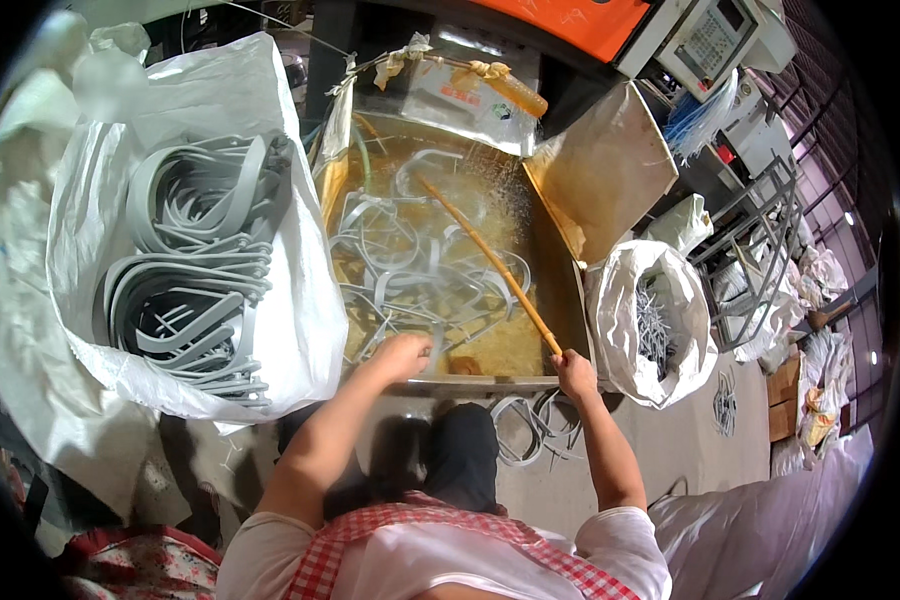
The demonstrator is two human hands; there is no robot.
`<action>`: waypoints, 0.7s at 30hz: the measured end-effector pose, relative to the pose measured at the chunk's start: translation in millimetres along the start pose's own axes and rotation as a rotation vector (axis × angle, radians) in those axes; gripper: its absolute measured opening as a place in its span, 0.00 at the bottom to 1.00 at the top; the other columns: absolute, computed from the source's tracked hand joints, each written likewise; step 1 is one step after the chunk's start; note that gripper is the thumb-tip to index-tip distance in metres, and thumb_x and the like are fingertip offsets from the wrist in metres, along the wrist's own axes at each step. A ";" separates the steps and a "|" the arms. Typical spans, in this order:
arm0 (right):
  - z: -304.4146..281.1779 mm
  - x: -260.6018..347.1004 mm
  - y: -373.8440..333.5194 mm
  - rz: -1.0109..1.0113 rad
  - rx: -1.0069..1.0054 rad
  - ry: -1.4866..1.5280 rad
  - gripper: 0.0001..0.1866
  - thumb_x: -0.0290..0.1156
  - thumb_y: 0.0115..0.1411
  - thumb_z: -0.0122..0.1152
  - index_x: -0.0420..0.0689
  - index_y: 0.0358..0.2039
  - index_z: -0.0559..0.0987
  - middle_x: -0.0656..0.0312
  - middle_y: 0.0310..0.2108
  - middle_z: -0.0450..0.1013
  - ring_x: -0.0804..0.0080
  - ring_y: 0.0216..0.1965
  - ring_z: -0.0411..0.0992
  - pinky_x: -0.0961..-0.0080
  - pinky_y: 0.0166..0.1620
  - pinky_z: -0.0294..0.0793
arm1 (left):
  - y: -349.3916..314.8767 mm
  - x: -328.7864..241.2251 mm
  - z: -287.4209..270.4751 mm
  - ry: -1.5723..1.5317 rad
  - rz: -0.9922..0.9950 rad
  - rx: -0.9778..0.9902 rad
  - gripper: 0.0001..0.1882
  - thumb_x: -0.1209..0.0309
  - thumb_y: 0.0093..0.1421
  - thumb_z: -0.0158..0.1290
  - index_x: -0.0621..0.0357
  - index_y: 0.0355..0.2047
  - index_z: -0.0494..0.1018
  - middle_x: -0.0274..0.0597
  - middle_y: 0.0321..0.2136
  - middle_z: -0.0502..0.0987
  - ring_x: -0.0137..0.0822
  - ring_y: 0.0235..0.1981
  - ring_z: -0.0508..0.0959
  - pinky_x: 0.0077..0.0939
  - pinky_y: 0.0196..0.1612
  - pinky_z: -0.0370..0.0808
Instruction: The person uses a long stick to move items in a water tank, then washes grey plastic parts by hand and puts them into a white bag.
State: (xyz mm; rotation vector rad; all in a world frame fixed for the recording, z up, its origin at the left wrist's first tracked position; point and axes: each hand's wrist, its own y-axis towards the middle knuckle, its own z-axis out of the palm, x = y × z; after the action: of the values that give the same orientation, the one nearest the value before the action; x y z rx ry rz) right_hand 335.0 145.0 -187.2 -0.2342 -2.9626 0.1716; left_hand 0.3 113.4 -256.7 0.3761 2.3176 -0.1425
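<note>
Stick [512, 284], apparently bamboo, slants from the right hand [575, 374].

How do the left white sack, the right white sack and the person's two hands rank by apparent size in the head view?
1. Left white sack, clearly largest.
2. Right white sack.
3. Left hand and right hand: about alike, so not ranked.

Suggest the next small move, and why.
Perhaps draw the stick toward the tank's near rim: the right hand grips its near end, its far end reaches among grey strips, and the left hand is by that rim, its hold unclear.
</note>
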 end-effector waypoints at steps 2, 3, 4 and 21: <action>-5.0 -2.4 -2.8 0.019 0.018 -0.019 0.18 0.45 0.56 0.50 0.42 0.33 0.74 0.46 0.32 0.72 0.49 0.37 0.70 0.58 0.39 0.68 | -0.1 -2.1 -3.4 0.022 -0.021 0.023 0.16 0.66 0.49 0.51 0.57 0.39 0.72 0.48 0.31 0.77 0.47 0.35 0.76 0.36 0.39 0.72; -8.5 -3.3 -4.0 0.006 0.021 -0.005 0.18 0.45 0.56 0.49 0.42 0.33 0.74 0.46 0.32 0.72 0.48 0.38 0.70 0.58 0.40 0.68 | 0.4 -0.7 -1.4 0.020 -0.024 0.036 0.17 0.66 0.49 0.51 0.57 0.40 0.72 0.48 0.32 0.77 0.47 0.35 0.76 0.36 0.40 0.72; -9.3 -4.4 -3.9 0.026 0.030 -0.058 0.18 0.45 0.57 0.47 0.44 0.35 0.75 0.48 0.33 0.73 0.50 0.39 0.70 0.58 0.41 0.69 | 1.5 1.5 1.7 0.018 -0.026 0.049 0.17 0.66 0.49 0.51 0.57 0.40 0.72 0.48 0.33 0.76 0.47 0.36 0.75 0.36 0.40 0.72; 30.0 43.1 35.6 -0.087 -0.050 0.132 0.17 0.37 0.56 0.51 0.48 0.46 0.71 0.47 0.35 0.72 0.50 0.38 0.70 0.62 0.39 0.69 | 9.2 -5.8 18.8 0.054 0.016 0.099 0.17 0.66 0.50 0.50 0.59 0.41 0.71 0.51 0.37 0.74 0.48 0.40 0.73 0.38 0.44 0.69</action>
State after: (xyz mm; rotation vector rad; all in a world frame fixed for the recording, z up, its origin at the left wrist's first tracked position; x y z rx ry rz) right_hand 293.0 184.0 -214.5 -0.1171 -2.8410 0.0688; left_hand 19.8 116.8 -265.6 0.4535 2.3662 -0.2419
